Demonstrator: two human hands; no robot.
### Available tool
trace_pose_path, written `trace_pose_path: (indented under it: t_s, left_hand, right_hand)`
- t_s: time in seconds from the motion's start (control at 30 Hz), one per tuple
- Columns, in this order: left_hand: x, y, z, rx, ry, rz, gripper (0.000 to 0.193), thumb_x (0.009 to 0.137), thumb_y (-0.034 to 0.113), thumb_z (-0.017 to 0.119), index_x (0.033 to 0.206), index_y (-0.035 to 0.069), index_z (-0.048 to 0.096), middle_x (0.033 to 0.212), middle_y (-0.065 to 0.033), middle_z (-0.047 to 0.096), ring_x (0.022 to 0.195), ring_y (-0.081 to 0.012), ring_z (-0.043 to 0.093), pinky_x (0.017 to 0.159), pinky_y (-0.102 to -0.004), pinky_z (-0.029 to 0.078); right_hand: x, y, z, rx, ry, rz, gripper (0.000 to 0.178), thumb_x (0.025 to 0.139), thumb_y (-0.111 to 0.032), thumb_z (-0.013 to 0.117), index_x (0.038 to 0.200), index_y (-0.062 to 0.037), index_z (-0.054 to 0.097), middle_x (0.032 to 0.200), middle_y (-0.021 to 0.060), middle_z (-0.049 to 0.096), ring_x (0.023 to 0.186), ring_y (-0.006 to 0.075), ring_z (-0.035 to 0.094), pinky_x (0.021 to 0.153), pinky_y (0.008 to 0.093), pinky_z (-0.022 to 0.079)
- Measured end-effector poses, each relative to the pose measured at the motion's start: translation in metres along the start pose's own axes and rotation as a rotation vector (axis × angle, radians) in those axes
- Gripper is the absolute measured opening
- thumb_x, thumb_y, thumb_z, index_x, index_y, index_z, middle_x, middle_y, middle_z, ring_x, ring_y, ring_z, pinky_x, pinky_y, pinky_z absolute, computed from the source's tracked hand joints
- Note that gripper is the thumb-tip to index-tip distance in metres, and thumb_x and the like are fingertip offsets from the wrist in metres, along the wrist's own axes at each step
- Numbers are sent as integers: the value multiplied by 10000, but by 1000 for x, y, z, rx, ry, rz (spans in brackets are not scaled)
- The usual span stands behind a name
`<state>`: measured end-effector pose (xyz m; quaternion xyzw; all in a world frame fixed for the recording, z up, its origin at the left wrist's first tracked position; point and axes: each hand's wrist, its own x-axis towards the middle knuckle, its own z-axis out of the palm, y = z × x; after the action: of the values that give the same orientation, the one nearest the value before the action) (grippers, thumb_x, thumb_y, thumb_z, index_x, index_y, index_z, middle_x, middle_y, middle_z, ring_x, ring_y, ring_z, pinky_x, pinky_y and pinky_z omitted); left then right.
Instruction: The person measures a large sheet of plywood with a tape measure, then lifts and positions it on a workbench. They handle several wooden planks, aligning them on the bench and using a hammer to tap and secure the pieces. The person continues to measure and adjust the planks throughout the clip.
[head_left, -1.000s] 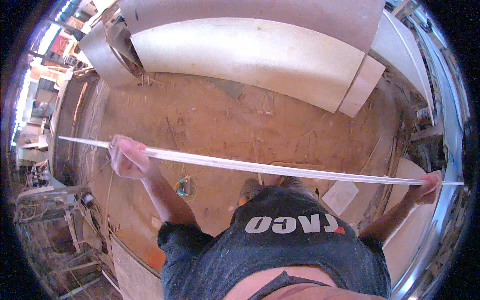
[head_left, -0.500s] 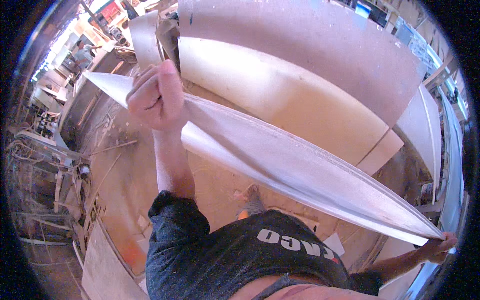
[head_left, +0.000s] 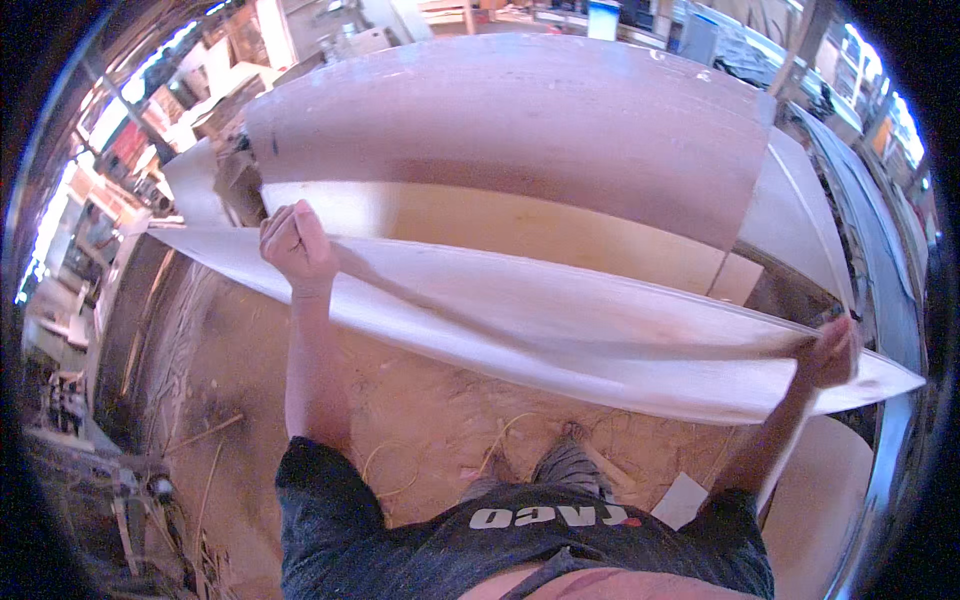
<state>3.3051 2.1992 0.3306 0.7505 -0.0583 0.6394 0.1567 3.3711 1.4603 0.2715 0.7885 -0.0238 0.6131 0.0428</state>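
A long, thin, pale sheet (head_left: pixel 560 300), which looks like wood veneer, stretches across the view before my body. My left hand (head_left: pixel 298 242) is closed in a fist at its far edge, a little in from the left end. Toward the right end, my right hand (head_left: pixel 832 352) is closed on the same edge, its fingers partly blurred. A darker curved band sags across the sheet from one hand to the other; whether it is a fold or a shadow I cannot tell. Both arms reach forward.
Beyond the sheet stand a large pinkish-brown board (head_left: pixel 500 120) and a lower yellowish board (head_left: pixel 480 220). My feet are on a brown, dusty floor (head_left: pixel 430 400) with a thin cord. Scrap and machinery line the left; pale boards (head_left: pixel 800 210) lean at the right.
The view has swung, and the sheet now lies more level across it. My right hand sits higher and further in from the sheet's right end, which now shows past it.
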Motion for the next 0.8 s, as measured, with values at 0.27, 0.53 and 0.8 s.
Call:
trace_pose_path:
  t_s: [0.27,0.53,0.8]
  left_hand:
    - [-19,-70,124,100,-186,-166,441,1074,196,454,673,23,522,632,-113,527,615,-287,540,671,-444,395]
    - [-73,-20,131,416,-93,-314,378,1007,265,656,1206,-53,605,1147,-239,632,1136,-415,582,994,-503,450]
    - [-427,102,-124,725,-900,-1135,344,916,288,693,1141,29,681,1178,-232,662,1146,-436,613,997,-510,484]
  right_hand:
    - [61,-119,66,405,-26,-121,343,997,-147,645,670,-61,590,611,76,550,558,253,549,571,392,382]
    - [70,-116,203,289,-96,-169,393,1005,-264,657,663,-90,572,673,62,597,637,270,592,603,417,388]
    - [73,-131,369,271,-29,-299,349,1020,-369,614,839,-94,733,834,83,710,818,298,687,822,476,491]
